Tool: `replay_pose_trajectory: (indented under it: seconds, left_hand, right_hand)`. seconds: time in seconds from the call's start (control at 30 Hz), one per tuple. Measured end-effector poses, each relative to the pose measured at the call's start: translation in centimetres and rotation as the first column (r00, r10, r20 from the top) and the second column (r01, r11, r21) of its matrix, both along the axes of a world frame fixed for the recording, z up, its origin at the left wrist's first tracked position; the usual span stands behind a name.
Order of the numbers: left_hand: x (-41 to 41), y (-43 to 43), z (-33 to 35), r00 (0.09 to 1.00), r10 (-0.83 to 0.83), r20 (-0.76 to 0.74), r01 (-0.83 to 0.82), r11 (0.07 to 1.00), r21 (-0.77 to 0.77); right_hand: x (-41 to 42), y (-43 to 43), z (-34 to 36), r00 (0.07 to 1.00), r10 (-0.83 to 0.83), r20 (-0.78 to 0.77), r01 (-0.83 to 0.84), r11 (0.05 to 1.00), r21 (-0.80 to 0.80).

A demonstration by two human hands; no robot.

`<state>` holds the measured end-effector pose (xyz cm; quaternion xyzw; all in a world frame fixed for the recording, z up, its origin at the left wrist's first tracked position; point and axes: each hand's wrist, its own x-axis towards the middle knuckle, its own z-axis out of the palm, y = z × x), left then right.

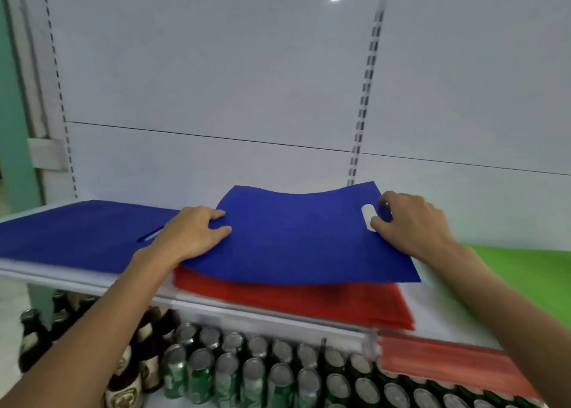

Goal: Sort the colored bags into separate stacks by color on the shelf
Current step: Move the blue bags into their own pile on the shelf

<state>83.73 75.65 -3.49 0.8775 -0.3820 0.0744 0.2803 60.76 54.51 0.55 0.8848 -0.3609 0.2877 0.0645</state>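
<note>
The left hand (191,234) and right hand (411,222) each clamped an edge of the blue bag (296,237), the right fingers curled at its handle cutout (367,217). They held it flat above the red stack (293,302), probably bound for the blue stack (77,234) outside the left fingers.

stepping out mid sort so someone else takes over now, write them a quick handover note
Left grip pinches the left edge of the lifted blue bag; right grip holds it by the handle cutout.
The bag hangs over the red stack; the blue stack lies to its left, a green pile to its right.
Done: blue, red and green each have a place of their own.
Left: lay this bag on the blue stack, then check the red stack for strays; its lower layers cannot be seen.
</note>
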Motion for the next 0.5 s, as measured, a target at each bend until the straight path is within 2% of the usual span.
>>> replay_pose_trajectory:
  seconds: [0.1,0.33,0.5]
  left_hand:
    - [5.3,4.5,-0.3,1.000,0.017,-0.009,-0.017,1.000,0.008]
    - [17.9,15.4,0.2,0.994,0.112,0.003,-0.111,0.984,0.138]
    - [25.1,20.9,0.0,0.986,0.165,0.002,-0.163,0.973,0.166]
  right_hand:
    - [5.7,4.4,-0.8,0.999,0.034,0.008,-0.034,0.999,-0.019]
    - [19.6,14.7,-2.0,0.994,0.113,-0.003,-0.113,0.994,-0.006]
    - [26.7,20.2,-3.3,0.989,0.143,-0.019,-0.143,0.990,-0.006]
